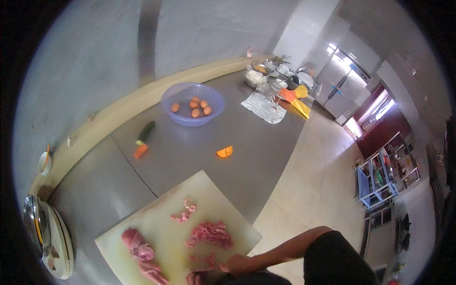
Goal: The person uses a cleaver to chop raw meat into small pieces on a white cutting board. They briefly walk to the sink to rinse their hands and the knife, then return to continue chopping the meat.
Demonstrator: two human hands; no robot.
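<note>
My right hand (238, 264) is closed around what looks like a knife (208, 269), low over the near part of a white cutting board (167, 231). Beside it, the curled fingers of my left hand (199, 278) show at the bottom edge; what lies under them is hidden. Just beyond the hands are a few small meat slices (210, 260) and a larger heap of sliced raw meat (210, 234). Pale trimmings (184, 212) lie farther up the board. A long uncut piece of raw meat (142, 253) stretches along the board's left side.
On the steel table (185, 149) are a purple colander (192, 121) with several brown eggs, a cut cucumber (146, 132), a carrot piece (140, 151) and orange wedges (225, 151). Rubber gloves (295, 98) and dishes (255, 76) crowd the far end. A lidded appliance (53, 238) stands left.
</note>
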